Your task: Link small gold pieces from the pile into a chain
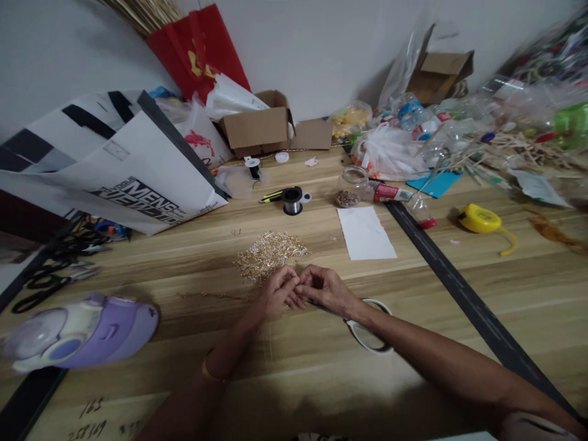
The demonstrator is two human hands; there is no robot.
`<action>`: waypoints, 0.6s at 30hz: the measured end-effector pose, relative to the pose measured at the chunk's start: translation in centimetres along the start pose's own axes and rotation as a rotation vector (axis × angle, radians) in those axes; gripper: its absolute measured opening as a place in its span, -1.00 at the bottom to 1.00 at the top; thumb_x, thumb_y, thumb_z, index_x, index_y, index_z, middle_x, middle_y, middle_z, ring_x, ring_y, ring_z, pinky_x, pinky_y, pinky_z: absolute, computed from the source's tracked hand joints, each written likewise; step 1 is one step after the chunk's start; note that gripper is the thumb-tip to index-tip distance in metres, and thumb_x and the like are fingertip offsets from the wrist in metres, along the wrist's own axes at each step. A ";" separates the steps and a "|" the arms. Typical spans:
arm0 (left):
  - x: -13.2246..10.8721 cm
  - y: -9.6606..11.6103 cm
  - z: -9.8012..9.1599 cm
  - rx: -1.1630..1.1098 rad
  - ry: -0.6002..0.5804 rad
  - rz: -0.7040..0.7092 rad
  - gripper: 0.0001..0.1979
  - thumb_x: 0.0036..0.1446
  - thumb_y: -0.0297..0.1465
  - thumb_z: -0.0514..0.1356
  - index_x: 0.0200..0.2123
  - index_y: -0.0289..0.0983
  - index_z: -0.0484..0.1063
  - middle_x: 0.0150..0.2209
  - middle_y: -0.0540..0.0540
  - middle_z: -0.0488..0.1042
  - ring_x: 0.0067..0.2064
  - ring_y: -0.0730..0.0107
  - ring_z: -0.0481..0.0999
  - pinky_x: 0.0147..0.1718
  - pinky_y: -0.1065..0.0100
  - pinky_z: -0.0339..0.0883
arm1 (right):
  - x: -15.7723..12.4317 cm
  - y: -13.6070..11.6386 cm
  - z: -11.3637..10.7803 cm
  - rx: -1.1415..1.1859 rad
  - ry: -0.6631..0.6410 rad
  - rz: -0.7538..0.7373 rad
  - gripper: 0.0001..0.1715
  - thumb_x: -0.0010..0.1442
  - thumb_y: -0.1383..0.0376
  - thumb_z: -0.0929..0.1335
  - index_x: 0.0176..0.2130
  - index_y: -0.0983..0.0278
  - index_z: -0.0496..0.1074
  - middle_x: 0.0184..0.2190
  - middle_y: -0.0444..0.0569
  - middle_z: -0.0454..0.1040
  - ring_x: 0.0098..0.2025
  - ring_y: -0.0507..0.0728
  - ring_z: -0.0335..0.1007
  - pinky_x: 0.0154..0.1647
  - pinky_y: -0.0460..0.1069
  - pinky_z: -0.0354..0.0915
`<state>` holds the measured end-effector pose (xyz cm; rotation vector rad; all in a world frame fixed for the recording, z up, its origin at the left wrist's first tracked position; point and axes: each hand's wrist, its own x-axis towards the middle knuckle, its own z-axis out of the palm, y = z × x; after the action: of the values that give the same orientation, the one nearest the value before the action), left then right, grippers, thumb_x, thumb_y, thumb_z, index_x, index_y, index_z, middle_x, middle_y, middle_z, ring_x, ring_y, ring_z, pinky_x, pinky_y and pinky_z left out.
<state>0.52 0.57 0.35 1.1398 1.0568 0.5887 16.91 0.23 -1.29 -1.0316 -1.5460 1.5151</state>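
Note:
My left hand [281, 291] and my right hand [324, 288] meet fingertip to fingertip over the wooden table. Both are closed in a pinch, and whatever lies between the fingers is too small to make out. Just behind them is a loose pile of gold and clear beads [271, 254]. A thin beaded strand [214, 295] lies on the wood to the left of my left hand. White-handled scissors [373, 349] sit under my right wrist, their blades partly hidden by that hand.
Behind the beads stand a wire spool [293, 202] and a glass jar of beads [349, 190]. White paper [367, 234] and a yellow tape measure [480, 218] lie to the right. A purple and white device [98, 331], several black-handled tools [50, 278] and a large paper bag [138, 177] occupy the left.

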 end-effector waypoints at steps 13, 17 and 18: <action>0.2 -0.5 -0.5 -0.015 -0.042 0.006 -0.61 0.01 -0.07 0.16 -0.37 -0.27 0.17 -0.58 0.01 0.47 -0.55 0.38 0.54 -0.62 0.49 0.32 | 0.2 0.1 -0.1 0.121 -0.051 0.014 -0.72 0.06 0.16 0.39 -0.44 0.34 0.32 -0.63 -0.20 0.32 -0.62 -0.08 0.13 -0.62 -0.16 0.05; 0.2 -0.4 -0.5 0.051 -0.028 0.025 -0.61 0.01 -0.06 0.15 -0.37 -0.28 0.18 -0.57 0.00 0.46 -0.54 0.37 0.54 -0.63 0.50 0.31 | 0.2 0.2 -0.2 0.100 -0.047 0.009 -0.74 0.05 0.19 0.39 -0.44 0.34 0.33 -0.63 -0.21 0.30 -0.62 -0.09 0.12 -0.61 -0.17 0.04; 0.2 -0.4 -0.5 0.063 -0.030 0.030 -0.61 0.01 -0.06 0.15 -0.37 -0.28 0.19 -0.57 0.00 0.47 -0.53 0.38 0.55 -0.63 0.50 0.31 | 0.2 0.2 -0.3 0.097 -0.047 0.008 -0.75 0.05 0.20 0.39 -0.45 0.34 0.33 -0.63 -0.21 0.29 -0.62 -0.09 0.12 -0.61 -0.17 0.04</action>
<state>0.09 0.80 -0.11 1.2183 1.0404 0.5638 17.07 0.51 -1.53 -0.9542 -1.4864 1.6147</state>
